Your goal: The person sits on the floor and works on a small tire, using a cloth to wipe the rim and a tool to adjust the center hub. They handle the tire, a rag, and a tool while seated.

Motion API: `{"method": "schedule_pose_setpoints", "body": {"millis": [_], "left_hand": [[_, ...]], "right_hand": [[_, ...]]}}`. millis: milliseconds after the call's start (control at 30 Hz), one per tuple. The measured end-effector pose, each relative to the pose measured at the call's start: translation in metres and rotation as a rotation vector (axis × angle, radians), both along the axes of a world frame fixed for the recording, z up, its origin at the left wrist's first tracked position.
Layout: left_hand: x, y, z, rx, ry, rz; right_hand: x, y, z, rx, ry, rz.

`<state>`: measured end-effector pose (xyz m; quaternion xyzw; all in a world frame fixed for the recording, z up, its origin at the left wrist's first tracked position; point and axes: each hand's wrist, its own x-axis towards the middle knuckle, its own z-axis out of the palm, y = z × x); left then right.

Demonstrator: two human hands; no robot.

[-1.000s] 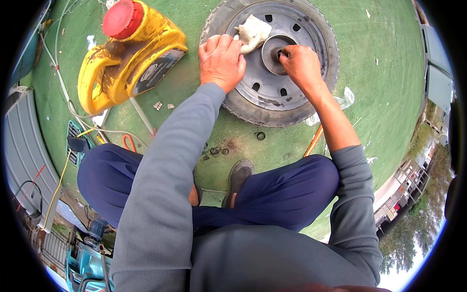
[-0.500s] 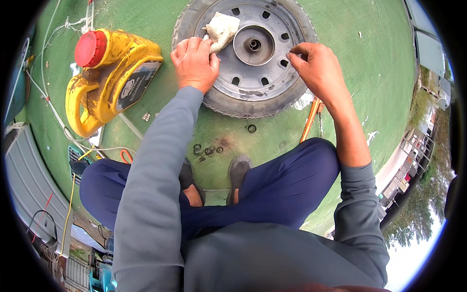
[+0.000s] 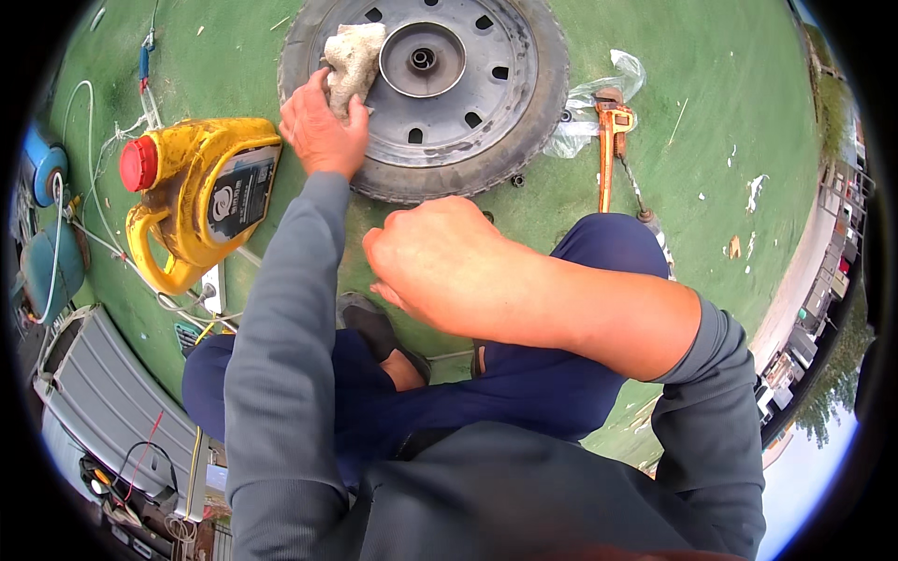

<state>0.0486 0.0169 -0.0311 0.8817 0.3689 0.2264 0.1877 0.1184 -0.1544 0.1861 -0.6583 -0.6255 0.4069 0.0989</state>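
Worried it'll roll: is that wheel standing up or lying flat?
Lying flat: seen from above, the wheel shows its broad face, with the hub facing up, against the green ground.

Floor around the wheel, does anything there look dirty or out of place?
Yes. Crumpled clear plastic lies like litter beside the wheel, near the head of the orange wrench, and pale scraps are strewn farther right. The yellow jug on the left also looks grimy, with brownish smears.
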Motion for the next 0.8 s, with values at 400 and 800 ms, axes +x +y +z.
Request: {"method": "schedule_pose_setpoints", "body": {"millis": [400, 800], "left_hand": [[0.047, -0.04, 0.016, 0.094, 0.051, -0.27], [0.074, -0.047, 0.013, 0.144, 0.18, -0.258]], "right_hand": [[-0.012, -0.029, 0.02, 0.03, -0.027, -0.001], [-0.001, -0.046, 0.039, 0.011, -0.018, -0.029]]}}
